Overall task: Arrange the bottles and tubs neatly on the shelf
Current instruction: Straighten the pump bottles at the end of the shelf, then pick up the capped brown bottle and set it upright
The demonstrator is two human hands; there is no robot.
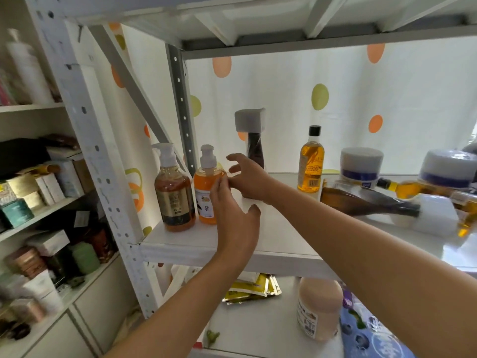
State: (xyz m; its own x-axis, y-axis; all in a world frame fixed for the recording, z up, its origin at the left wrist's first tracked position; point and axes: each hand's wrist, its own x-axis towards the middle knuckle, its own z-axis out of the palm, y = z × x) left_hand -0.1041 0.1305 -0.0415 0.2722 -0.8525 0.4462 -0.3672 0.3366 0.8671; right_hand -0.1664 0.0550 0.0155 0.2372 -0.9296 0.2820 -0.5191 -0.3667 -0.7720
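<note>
**Both hands at the orange pump bottle**

I see the orange pump bottle [206,188] upright near the shelf's [196,245] left front corner, white pump on top, beside a darker amber pump bottle [175,192]. My left hand [233,215] and right hand [249,178] sit against its right side, fingers spread and gripping nothing. Behind stands a white-capped brown bottle [254,140]. Toward the right edge lie toppled bottles [366,201], with an upright oil bottle [311,161] and two tubs [360,166].

Open hands [240,200] beside orange bottle [206,195]
</note>
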